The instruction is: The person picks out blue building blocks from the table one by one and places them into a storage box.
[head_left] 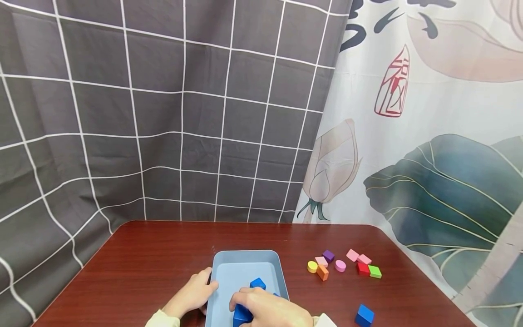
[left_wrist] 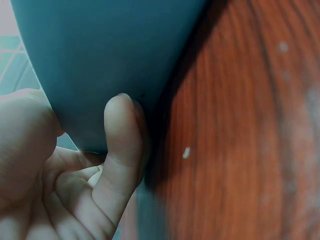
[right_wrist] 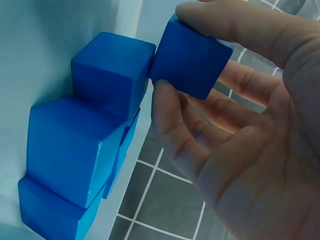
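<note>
A light blue rectangular tray [head_left: 230,270] lies near the front of the table. My left hand [head_left: 193,294] grips its left side wall, thumb at the rim; the left wrist view shows fingers against the wall [left_wrist: 115,50]. Over the tray, my right hand [head_left: 273,309] pinches a blue cube [right_wrist: 192,60] between thumb and fingers. Several more blue blocks, such as one blue block [right_wrist: 75,145], sit packed together in the tray, partly hidden by the right hand in the head view. The held cube appears to touch or nearly touch the nearest block [right_wrist: 112,70].
On the brown table [head_left: 163,245], a single blue cube [head_left: 364,315] lies right of the tray. Farther back are small coloured blocks: a yellow cylinder [head_left: 312,266], an orange block [head_left: 322,272], a purple block [head_left: 328,255], a red block [head_left: 363,269], a green block [head_left: 375,272] and pink pieces.
</note>
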`<state>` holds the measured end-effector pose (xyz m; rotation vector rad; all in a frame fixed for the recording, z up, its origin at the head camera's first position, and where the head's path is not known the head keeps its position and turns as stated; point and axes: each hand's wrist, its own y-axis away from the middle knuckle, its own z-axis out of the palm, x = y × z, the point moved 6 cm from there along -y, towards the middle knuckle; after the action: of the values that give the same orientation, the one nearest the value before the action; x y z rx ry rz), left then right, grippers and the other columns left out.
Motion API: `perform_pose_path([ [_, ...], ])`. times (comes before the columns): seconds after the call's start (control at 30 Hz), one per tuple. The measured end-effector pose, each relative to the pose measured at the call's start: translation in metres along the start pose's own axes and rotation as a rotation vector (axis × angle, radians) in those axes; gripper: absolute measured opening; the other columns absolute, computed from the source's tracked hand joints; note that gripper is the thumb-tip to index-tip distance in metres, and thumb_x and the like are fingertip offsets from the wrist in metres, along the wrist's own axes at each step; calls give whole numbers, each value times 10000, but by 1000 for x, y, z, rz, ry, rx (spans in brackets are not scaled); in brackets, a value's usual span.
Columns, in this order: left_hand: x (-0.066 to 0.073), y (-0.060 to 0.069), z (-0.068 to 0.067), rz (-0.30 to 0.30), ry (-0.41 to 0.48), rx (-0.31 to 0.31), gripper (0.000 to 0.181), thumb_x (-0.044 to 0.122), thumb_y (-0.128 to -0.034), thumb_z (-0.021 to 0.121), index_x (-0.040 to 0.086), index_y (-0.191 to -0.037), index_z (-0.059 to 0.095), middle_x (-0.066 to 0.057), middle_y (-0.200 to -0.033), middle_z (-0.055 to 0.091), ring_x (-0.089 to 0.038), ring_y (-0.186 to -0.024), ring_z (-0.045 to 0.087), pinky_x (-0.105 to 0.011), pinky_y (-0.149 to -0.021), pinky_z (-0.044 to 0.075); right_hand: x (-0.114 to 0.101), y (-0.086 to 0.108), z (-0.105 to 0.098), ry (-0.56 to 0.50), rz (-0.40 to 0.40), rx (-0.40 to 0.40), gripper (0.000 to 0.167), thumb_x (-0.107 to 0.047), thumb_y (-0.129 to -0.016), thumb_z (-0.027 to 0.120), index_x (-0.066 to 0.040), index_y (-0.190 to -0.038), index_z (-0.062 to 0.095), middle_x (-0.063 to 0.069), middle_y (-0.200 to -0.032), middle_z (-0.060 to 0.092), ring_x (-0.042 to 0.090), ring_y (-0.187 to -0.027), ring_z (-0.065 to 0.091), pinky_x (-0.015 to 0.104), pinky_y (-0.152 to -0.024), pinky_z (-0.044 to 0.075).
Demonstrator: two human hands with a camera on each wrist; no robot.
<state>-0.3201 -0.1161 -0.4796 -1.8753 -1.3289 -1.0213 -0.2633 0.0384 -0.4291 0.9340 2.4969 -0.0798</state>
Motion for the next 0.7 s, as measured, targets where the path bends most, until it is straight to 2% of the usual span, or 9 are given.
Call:
perform_pose_path([
  [0.27,0,1,-1,0,-12,7,252,106,-889,457,-84,-1052,472,-92,-713,573,-166,-373,550,-321,-348,486,-1,1,3,-32,-23,-59,332,-366,-812,656,-295,-1127,577,-197,-1011,584,-22,-861,514,243,-753,511],
  [0.47,-1,0,0,14,-10,4,216,102,-890,453,-69,-1020,480,-89,-709,562,-160,-384,549,-319,-341,484,-7,1,9,-12,-141,-91,280,-340,-836,617,-261,-1105,599,-206,-952,604,-60,-841,546,178,-789,498],
  [0.7,0,-1,-1,32,-46,24,206,101,-875,468,-61,-1001,489,-85,-716,563,-146,-432,561,-301,-367,488,-7,1,13,41,-173,-118,228,-336,-852,598,-264,-1062,650,-234,-845,615,-126,-732,531,79,-746,463],
])
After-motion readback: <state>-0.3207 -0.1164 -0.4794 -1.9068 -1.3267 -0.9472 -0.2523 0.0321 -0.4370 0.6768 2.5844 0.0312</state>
